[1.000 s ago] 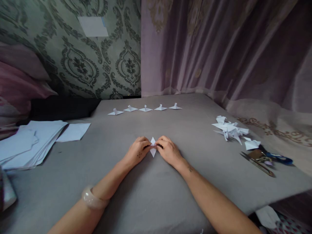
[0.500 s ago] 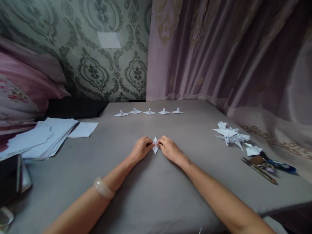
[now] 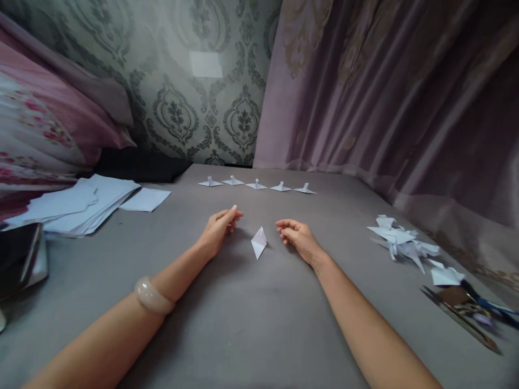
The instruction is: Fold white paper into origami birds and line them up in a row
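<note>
Mid-frame lies one folded white paper diamond, long axis near-vertical, top leaning slightly right, between your left hand, empty and loosely curled, and your right hand, likewise empty and slightly nearer, neither touching it.

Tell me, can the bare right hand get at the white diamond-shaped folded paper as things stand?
Likely yes: the right hand holds nothing and is beside the folded paper, with only grey cloth showing between them. The left hand is apart, on the other side.
</note>
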{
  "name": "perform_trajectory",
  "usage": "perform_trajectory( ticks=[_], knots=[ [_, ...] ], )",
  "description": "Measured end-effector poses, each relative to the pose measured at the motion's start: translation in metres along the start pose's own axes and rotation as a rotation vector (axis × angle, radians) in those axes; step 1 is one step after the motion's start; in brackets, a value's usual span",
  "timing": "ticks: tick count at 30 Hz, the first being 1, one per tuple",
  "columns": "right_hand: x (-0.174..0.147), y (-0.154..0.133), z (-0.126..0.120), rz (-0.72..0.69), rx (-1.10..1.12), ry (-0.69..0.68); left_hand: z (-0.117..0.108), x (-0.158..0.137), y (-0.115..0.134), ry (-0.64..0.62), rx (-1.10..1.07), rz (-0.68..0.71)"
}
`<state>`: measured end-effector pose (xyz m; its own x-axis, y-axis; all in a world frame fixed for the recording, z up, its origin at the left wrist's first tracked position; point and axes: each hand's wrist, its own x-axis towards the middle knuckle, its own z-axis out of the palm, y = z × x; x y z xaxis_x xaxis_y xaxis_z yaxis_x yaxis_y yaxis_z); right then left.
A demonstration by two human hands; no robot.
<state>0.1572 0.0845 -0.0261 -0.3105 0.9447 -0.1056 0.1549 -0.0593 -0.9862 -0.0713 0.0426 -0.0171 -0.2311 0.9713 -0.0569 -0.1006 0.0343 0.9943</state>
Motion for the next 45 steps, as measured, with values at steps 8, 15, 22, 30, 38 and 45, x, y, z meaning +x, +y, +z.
perform_trajectory(
  ticks=[8, 15, 22, 30, 38, 45],
  knots=[
    [0.000, -0.005, 0.002, 0.053, 0.112, 0.029, -0.004, 0.007, 0.000, 0.095, -0.111, -0.053],
    [-0.003, -0.007, 0.011, 0.016, 0.000, 0.025, 0.013, -0.014, 0.001, -0.328, 0.509, 0.135],
    [-0.003, -0.006, 0.016, 0.008, -0.073, 0.033, 0.019, -0.004, -0.015, -0.376, 0.721, 0.375],
    [-0.003, 0.000, 0.015, -0.029, -0.076, 0.067, 0.033, -0.004, -0.016, -0.201, 0.850, 0.479],
    [-0.002, 0.003, 0.012, -0.040, -0.057, 0.051, 0.033, 0.001, -0.022, -0.328, 0.937, 0.409],
    [-0.004, -0.001, 0.012, -0.001, -0.031, 0.057, 0.026, -0.008, -0.009, -0.244, 0.617, 0.209]
  ],
)
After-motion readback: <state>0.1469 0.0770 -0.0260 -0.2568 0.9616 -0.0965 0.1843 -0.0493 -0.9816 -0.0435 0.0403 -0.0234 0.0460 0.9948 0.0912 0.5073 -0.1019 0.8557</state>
